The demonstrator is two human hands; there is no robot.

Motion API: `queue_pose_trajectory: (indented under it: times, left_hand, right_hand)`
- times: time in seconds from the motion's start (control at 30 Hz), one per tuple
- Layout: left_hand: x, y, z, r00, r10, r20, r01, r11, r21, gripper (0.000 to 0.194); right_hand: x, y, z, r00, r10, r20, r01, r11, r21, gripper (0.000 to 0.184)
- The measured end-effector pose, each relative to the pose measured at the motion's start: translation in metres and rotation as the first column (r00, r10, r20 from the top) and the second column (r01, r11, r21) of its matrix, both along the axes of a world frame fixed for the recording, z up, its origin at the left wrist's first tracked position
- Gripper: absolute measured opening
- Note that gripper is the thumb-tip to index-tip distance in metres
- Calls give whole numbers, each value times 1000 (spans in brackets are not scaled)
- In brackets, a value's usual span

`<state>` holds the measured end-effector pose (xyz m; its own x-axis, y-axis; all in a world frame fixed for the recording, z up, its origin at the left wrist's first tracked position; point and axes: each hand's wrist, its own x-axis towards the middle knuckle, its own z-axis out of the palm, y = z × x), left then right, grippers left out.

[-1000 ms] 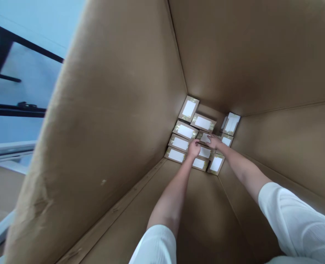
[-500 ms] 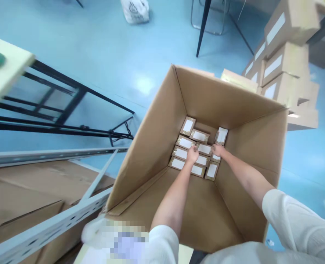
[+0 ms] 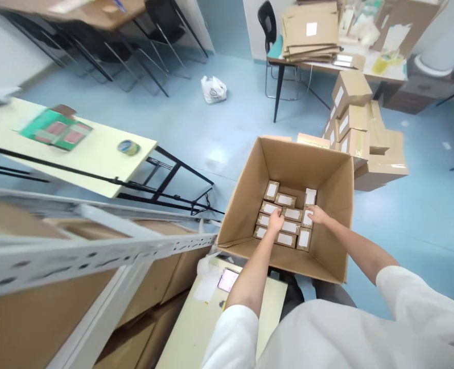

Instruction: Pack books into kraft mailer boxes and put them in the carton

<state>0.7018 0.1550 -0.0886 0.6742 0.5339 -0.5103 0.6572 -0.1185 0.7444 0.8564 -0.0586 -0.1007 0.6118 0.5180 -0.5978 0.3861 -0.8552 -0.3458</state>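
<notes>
A large open cardboard box (image 3: 245,189) stands on the blue floor with several small brown boxes with white labels (image 3: 287,201) packed at its bottom. Both my arms reach down into it. My left hand (image 3: 275,221) rests curled on the small boxes at the left middle of the layer. My right hand (image 3: 318,214) lies on the small boxes at the right side, fingers bent over one. Whether either hand grips a box is too small to make out.
A pale table (image 3: 92,154) with a green packet (image 3: 56,128) and a tape roll (image 3: 129,147) stands left. A metal rack rail (image 3: 96,251) runs below it. Stacked cardboard boxes (image 3: 352,120) sit right of the big box. A phone (image 3: 228,280) lies on a small table near me.
The camera has pulled up and back out of the big box, so the room is now visible. Both hands stay on the small boxes at the bottom, barely shifted.
</notes>
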Motion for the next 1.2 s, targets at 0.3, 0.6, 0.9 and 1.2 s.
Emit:
queue_pose_trajectory:
  times: [0.3, 0.6, 0.9, 1.2]
  left_hand:
    - [-28, -59, 71, 989, 141, 41, -142, 990, 15, 35]
    - [-80, -118, 109, 948, 303, 101, -308, 951, 39, 38]
    - [-173, -136, 138, 840, 490, 231, -523, 845, 111, 37]
    - [-347, -171, 162, 638, 723, 265, -767, 628, 136, 34]
  right_hand:
    - [-20, -34, 70, 996, 85, 14, -87, 981, 174, 50]
    - [-42, -49, 111, 978, 197, -71, -163, 929, 332, 45]
    - [-122, -1, 135, 894, 447, -31, -364, 765, 532, 41]
    - [-279, 45, 156, 685, 725, 66, -589, 498, 636, 36]
